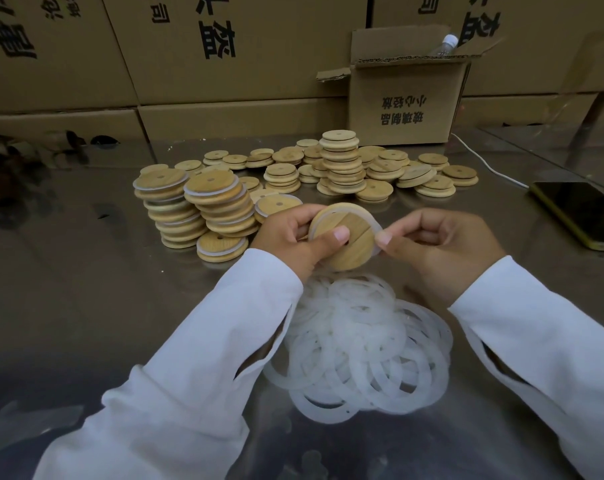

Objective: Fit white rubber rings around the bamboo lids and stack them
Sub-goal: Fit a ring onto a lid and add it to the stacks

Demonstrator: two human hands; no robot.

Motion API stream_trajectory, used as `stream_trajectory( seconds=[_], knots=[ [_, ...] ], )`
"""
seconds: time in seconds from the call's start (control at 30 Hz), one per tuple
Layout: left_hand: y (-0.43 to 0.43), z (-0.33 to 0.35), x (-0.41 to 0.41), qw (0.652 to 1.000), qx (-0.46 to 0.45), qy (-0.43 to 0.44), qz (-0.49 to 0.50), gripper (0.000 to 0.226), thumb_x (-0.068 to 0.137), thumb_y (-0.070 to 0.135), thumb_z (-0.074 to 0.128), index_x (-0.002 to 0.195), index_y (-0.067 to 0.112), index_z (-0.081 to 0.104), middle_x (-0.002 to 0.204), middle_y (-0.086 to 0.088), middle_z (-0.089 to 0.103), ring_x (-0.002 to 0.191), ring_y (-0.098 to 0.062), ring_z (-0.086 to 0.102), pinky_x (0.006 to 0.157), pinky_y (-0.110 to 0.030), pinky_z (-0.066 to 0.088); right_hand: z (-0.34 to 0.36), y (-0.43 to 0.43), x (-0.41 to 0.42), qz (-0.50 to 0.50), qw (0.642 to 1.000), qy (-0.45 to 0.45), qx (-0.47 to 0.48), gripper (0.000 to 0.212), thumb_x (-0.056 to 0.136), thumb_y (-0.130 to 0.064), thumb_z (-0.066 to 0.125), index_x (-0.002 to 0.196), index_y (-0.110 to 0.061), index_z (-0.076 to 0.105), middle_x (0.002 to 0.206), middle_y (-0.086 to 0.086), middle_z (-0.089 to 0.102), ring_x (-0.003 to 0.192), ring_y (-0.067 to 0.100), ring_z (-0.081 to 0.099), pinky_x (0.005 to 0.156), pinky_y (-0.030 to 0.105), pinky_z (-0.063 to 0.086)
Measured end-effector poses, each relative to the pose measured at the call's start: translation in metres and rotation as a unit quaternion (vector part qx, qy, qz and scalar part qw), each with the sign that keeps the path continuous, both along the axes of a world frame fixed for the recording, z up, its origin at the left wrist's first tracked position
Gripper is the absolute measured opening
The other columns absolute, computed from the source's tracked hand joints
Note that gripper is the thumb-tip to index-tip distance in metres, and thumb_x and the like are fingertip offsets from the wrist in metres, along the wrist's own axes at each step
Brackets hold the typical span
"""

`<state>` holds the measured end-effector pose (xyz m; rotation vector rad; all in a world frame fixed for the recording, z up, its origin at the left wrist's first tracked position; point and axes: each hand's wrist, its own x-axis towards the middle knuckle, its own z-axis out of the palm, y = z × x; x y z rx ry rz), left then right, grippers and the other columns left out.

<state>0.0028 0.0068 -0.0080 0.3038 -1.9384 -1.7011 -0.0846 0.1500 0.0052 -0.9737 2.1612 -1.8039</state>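
Both hands grip bamboo lid [342, 237] (white ring [376, 228] partly seated).

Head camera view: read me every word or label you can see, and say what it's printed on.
"玻璃制品": upside down, on the small open carton.
"小心轻放": upside down, on the same carton.
Large black characters on the stacked cartons behind: upside down and cropped, not readable whole.

We see dim, soft light; the shiny grey metal tabletop [85, 271] gives dull reflections. Edges bend from the wide lens, and the lower corners look blurred.
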Motion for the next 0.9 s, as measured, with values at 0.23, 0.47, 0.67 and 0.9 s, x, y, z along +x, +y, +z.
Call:
stream_trajectory(
  seconds=[0.23, 0.47, 0.67, 0.9],
  knots=[
    [0.0045, -0.0043, -0.0043, 0.999, 0.032, 0.016, 0.031, 0.014, 0.080, 0.010, 0.068, 0.084, 0.024, 0.067, 0.074, 0.005, 0.071, 0.076, -0.015, 0.067, 0.073, -0.037, 0.057, -0.0031, -0.0030, 0.0005, -0.003, 0.999, 0.008, -0.047, 0.018, 0.074, -0.009, 0.072, 0.066, -0.023, 0.066, 0.060, -0.012, 0.067, 0.059, -0.001, 0.060, 0.062, 0.008, 0.048],
    [0.0065, -0.0051, -0.0059, 0.999, 0.030, 0.020, 0.039, 0.011, 0.082, 0.010, 0.065, 0.085, 0.021, 0.065, 0.075, 0.003, 0.069, 0.074, -0.014, 0.066, 0.068, -0.032, 0.058, -0.0059, -0.0053, 0.0051, 0.007, 0.997, 0.022, -0.073, 0.023, 0.077, 0.000, 0.068, 0.070, -0.021, 0.064, 0.065, -0.003, 0.065, 0.055, 0.003, 0.061, 0.059, 0.010, 0.049],
    [0.0032, -0.0045, -0.0062, 0.998, 0.051, 0.015, 0.022, 0.012, 0.081, 0.010, 0.066, 0.084, 0.021, 0.066, 0.077, 0.003, 0.070, 0.080, -0.018, 0.067, 0.075, -0.039, 0.056, -0.0046, -0.0061, 0.0037, -0.013, 0.998, 0.039, -0.038, 0.024, 0.079, -0.002, 0.066, 0.069, -0.023, 0.060, 0.064, -0.006, 0.062, 0.055, 0.001, 0.057, 0.057, 0.007, 0.047],
    [0.0003, -0.0047, -0.0059, 0.997, 0.071, 0.021, 0.005, 0.014, 0.081, 0.008, 0.065, 0.081, 0.022, 0.067, 0.073, 0.005, 0.072, 0.077, -0.016, 0.068, 0.076, -0.038, 0.057, -0.0027, -0.0046, 0.0031, -0.010, 1.000, 0.018, 0.006, 0.020, 0.082, -0.007, 0.065, 0.071, -0.023, 0.060, 0.066, -0.003, 0.060, 0.061, 0.011, 0.056, 0.055, 0.010, 0.045]
  ],
)
